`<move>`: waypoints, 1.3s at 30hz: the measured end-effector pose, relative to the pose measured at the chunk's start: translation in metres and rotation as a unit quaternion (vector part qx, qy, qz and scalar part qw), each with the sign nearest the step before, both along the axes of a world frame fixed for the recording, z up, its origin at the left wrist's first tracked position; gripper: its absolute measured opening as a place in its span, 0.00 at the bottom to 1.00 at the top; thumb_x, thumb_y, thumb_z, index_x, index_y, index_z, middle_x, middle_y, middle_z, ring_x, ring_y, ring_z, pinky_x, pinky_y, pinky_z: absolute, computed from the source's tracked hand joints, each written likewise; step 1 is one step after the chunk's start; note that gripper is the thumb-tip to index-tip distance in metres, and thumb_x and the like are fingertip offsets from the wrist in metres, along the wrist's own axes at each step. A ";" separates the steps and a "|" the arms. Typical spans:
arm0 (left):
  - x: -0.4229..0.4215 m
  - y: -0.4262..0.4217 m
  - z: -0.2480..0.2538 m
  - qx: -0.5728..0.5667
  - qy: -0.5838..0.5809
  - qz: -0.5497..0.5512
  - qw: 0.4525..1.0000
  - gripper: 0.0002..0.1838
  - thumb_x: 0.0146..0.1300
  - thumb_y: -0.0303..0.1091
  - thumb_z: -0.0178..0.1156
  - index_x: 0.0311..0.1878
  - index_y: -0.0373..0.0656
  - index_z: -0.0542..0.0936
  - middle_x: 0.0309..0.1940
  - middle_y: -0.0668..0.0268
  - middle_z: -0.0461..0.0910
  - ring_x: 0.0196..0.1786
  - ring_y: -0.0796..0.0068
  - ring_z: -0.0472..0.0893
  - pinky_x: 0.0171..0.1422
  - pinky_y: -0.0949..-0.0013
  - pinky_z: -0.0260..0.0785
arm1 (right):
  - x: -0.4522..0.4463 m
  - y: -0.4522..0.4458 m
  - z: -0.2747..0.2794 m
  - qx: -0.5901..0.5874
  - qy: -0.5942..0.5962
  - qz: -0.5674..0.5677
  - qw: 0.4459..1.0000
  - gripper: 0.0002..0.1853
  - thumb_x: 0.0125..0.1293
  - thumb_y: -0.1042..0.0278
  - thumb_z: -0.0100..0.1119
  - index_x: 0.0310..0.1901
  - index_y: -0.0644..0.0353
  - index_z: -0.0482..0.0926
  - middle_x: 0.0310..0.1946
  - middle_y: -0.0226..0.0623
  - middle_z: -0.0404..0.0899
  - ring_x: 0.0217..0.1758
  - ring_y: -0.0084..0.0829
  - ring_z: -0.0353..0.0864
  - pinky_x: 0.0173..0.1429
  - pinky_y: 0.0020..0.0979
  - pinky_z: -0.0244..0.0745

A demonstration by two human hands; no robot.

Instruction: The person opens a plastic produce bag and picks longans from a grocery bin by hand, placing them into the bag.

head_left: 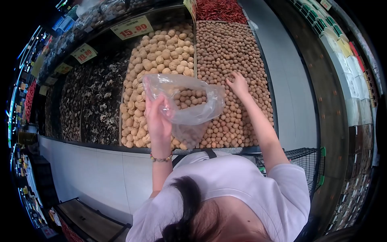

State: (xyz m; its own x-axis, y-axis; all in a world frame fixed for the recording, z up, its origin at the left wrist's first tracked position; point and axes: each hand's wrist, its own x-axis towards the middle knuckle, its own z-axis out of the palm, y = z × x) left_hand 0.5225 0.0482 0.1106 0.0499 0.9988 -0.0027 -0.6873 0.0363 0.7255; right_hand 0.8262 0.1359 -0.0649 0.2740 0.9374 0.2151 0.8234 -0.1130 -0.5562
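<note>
My left hand [158,117] grips the left rim of a clear plastic bag [197,114], thumb inside the mouth. The bag gapes open over the divider between two bins, and brown round dried longans [189,98] show through its mouth. My right hand [238,85] reaches into the bin of dried longans [225,48], just right of the bag. Its thumb and forefinger are apart at the surface of the pile; I make out nothing held between them. Tan walnuts [161,52] fill the bin to the left, partly behind the bag.
Bins of dark dried mushrooms or fungus [105,97] lie further left, with price signs [132,27] behind. Dried red chillies [219,10] are at the far end. A green-trimmed wire shopping cart [304,161] stands at my right. A dark low stand [90,220] is at lower left.
</note>
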 end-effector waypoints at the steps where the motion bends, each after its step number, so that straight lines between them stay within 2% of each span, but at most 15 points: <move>1: 0.001 -0.001 0.001 -0.002 0.000 0.000 1.000 0.33 0.65 0.24 0.48 0.72 0.54 0.52 0.24 0.71 0.66 0.21 0.85 0.63 0.19 0.83 0.56 | -0.001 -0.001 0.000 -0.007 -0.003 0.007 1.000 0.17 0.56 0.53 0.61 0.43 0.53 0.78 0.44 0.36 0.77 0.47 0.40 0.79 0.49 0.39 0.76; 9: 0.004 0.000 0.002 0.021 0.007 -0.016 1.000 0.34 0.65 0.24 0.48 0.73 0.56 0.51 0.24 0.71 0.67 0.21 0.85 0.64 0.20 0.83 0.56 | -0.004 0.003 -0.010 -0.080 -0.045 0.066 0.994 0.19 0.58 0.50 0.58 0.49 0.47 0.78 0.48 0.38 0.75 0.48 0.42 0.79 0.51 0.42 0.75; 13: 0.003 0.001 0.000 0.006 -0.001 -0.006 1.000 0.34 0.65 0.24 0.47 0.73 0.56 0.51 0.24 0.70 0.67 0.21 0.85 0.64 0.20 0.83 0.56 | -0.007 0.003 -0.003 -0.062 -0.018 0.074 0.995 0.14 0.59 0.55 0.59 0.46 0.49 0.78 0.44 0.38 0.75 0.49 0.42 0.78 0.51 0.40 0.73; 19: -0.001 0.000 -0.002 0.001 -0.005 0.004 1.000 0.33 0.65 0.24 0.48 0.72 0.54 0.52 0.24 0.71 0.67 0.21 0.85 0.65 0.20 0.83 0.57 | -0.004 0.010 -0.018 0.062 0.074 0.049 0.994 0.11 0.58 0.62 0.61 0.41 0.55 0.78 0.45 0.37 0.77 0.47 0.44 0.78 0.49 0.37 0.72; 23: -0.002 0.000 -0.001 -0.020 -0.006 0.011 1.000 0.32 0.65 0.24 0.48 0.71 0.53 0.54 0.25 0.70 0.68 0.22 0.86 0.66 0.20 0.84 0.58 | -0.001 0.018 -0.010 0.079 0.190 0.006 0.979 0.11 0.59 0.64 0.61 0.40 0.58 0.78 0.37 0.37 0.79 0.42 0.37 0.79 0.46 0.33 0.72; 25: 0.003 -0.002 0.006 -0.029 0.000 0.022 0.999 0.32 0.64 0.24 0.49 0.71 0.54 0.55 0.25 0.71 0.68 0.23 0.86 0.66 0.20 0.84 0.58 | -0.007 0.014 0.029 0.079 0.252 -0.005 0.965 0.10 0.60 0.65 0.61 0.40 0.60 0.77 0.30 0.35 0.79 0.35 0.30 0.81 0.42 0.29 0.73; 26: 0.004 -0.002 0.009 -0.034 0.003 0.028 0.999 0.32 0.64 0.24 0.49 0.71 0.54 0.55 0.25 0.71 0.68 0.23 0.86 0.66 0.20 0.84 0.58 | -0.014 0.009 0.052 0.109 0.342 0.016 0.933 0.08 0.61 0.65 0.60 0.38 0.60 0.77 0.24 0.28 0.76 0.24 0.19 0.74 0.30 0.23 0.70; 29: 0.000 0.001 -0.003 -0.022 -0.004 -0.017 1.000 0.34 0.64 0.23 0.49 0.72 0.55 0.55 0.26 0.71 0.69 0.25 0.87 0.67 0.21 0.85 0.59 | -0.034 -0.008 0.124 0.101 0.456 0.056 0.882 0.06 0.62 0.66 0.59 0.35 0.58 0.77 0.21 0.22 0.74 0.18 0.11 0.66 0.21 0.17 0.61; 32: 0.008 -0.002 0.005 -0.007 -0.009 -0.004 1.000 0.35 0.63 0.23 0.49 0.72 0.55 0.53 0.27 0.71 0.69 0.26 0.88 0.67 0.21 0.85 0.59 | -0.065 -0.032 0.178 0.105 0.506 0.173 0.838 0.04 0.61 0.66 0.60 0.35 0.55 0.77 0.20 0.19 0.72 0.17 0.09 0.62 0.18 0.15 0.54; 34: 0.005 0.000 0.001 0.008 -0.002 -0.016 1.000 0.36 0.64 0.23 0.49 0.73 0.55 0.50 0.31 0.72 0.69 0.28 0.88 0.68 0.22 0.84 0.59 | -0.090 -0.048 0.193 0.039 0.512 0.277 0.812 0.04 0.60 0.67 0.60 0.34 0.55 0.76 0.21 0.19 0.73 0.16 0.07 0.62 0.17 0.14 0.52; 35: 0.004 -0.001 0.000 0.016 0.001 -0.023 1.000 0.37 0.64 0.23 0.48 0.74 0.56 0.48 0.32 0.72 0.70 0.29 0.87 0.68 0.23 0.84 0.59 | -0.101 -0.054 0.201 -0.049 0.488 0.309 0.814 0.06 0.59 0.67 0.61 0.36 0.57 0.77 0.24 0.21 0.74 0.21 0.11 0.66 0.22 0.16 0.59; 36: 0.005 -0.001 0.000 0.016 -0.001 -0.022 1.000 0.36 0.64 0.23 0.48 0.73 0.55 0.49 0.32 0.72 0.70 0.29 0.87 0.68 0.23 0.84 0.60 | -0.115 -0.054 0.197 -0.073 0.413 0.352 0.837 0.10 0.57 0.67 0.62 0.39 0.60 0.77 0.28 0.24 0.75 0.30 0.16 0.72 0.34 0.21 0.69; 37: 0.006 -0.003 0.001 0.016 -0.003 -0.022 1.000 0.36 0.64 0.23 0.48 0.73 0.54 0.49 0.32 0.72 0.70 0.29 0.87 0.68 0.23 0.84 0.60 | -0.128 -0.048 0.176 -0.120 0.373 0.383 0.837 0.15 0.56 0.66 0.62 0.45 0.60 0.77 0.36 0.32 0.77 0.42 0.27 0.76 0.48 0.28 0.70; 39: 0.005 -0.005 0.000 0.021 -0.003 -0.031 0.999 0.35 0.63 0.23 0.48 0.73 0.52 0.50 0.32 0.72 0.70 0.29 0.87 0.69 0.24 0.83 0.62 | -0.146 -0.038 0.135 -0.073 0.199 0.390 0.896 0.19 0.56 0.63 0.63 0.49 0.58 0.77 0.45 0.41 0.77 0.50 0.36 0.76 0.54 0.35 0.70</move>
State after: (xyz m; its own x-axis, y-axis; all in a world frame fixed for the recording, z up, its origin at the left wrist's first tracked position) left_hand 0.5271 0.0436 0.1107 0.1115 0.9930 0.0396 -0.6892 0.0486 0.7229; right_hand 0.6802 0.0977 0.0701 -0.4493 0.8871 0.1057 0.4231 0.3155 -0.8494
